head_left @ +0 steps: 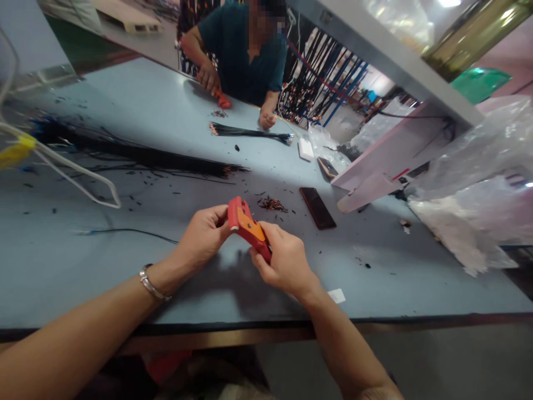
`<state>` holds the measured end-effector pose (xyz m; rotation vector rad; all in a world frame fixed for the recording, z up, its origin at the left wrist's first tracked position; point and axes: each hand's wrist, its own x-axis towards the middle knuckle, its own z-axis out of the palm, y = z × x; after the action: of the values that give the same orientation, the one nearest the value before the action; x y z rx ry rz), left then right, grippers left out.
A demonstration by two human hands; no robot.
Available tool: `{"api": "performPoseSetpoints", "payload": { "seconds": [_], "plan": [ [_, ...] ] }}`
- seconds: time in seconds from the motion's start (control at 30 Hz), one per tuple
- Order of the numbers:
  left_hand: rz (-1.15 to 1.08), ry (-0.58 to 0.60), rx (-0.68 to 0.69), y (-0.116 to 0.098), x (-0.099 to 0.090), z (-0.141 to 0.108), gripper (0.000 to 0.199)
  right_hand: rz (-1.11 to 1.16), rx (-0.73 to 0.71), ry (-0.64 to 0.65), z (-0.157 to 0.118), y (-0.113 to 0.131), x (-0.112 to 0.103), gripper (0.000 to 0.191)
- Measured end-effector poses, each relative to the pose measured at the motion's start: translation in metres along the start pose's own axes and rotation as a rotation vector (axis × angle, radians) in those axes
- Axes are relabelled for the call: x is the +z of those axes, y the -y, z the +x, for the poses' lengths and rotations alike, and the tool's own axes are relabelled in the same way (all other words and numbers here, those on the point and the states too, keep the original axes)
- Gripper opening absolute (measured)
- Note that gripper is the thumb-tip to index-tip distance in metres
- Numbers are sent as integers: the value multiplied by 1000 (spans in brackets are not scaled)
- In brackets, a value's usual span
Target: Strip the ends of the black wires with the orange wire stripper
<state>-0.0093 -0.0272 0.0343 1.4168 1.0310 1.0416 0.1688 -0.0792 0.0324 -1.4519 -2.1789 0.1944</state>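
Above the table (83,289), the right hand (285,256) grips a red tool (250,225)

The tool's head points away from the person and to the left. The right hand is closed round its handles. The left hand (204,236), a bracelet (150,282) on its wrist, is at the head, thumb and fingers bent close together; what they pinch, if anything, cannot be told. A black wire (133,231) lies to the left, running out of sight at the left forearm. Just beyond the tool sits a pile of scraps (272,204), with a phone (317,208) to its right. A thick bundle (158,158) of black wires stretches across the left side, copper-coloured ends towards the middle. Farther off, a smaller bundle (250,131) lies before a co-worker (237,61), whose hand holds a second tool (224,101). A white box (305,149) is near that bundle's right end. Bags (462,216) lie at the far right, and a white slip (337,295) by the right wrist
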Motion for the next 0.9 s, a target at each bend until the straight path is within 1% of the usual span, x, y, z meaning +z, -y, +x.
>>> {"api": "performPoseSetpoints", "payload": {
  "seconds": [0.1,0.2,0.37,0.43,0.57,0.63,0.73,0.83,0.9],
  "plan": [
    [-122,52,-42,4,1,0,24,-186,-61,-54,-2,-3,9,43],
    [-143,38,-76,6,2,-1,16,-247,-74,-83,-2,-7,12,45],
    [-157,59,-81,3,3,-2,11,-218,-82,-79,-2,-7,10,48],
    [-154,69,-79,2,4,-1,14,-195,-73,-73,-3,-7,9,48],
    [-114,86,-80,3,3,0,26,-140,-48,-57,-4,-9,10,47],
    [-95,95,-72,4,3,0,32,-75,-18,-43,-4,-8,9,45],
    [-68,92,-64,4,4,0,35,114,79,19,-1,-3,3,36],
    [-13,68,-64,0,7,0,32,341,219,109,3,0,-4,20],
    [24,52,-61,-3,9,-1,29,507,301,160,5,-1,-5,14]
  ]
}}
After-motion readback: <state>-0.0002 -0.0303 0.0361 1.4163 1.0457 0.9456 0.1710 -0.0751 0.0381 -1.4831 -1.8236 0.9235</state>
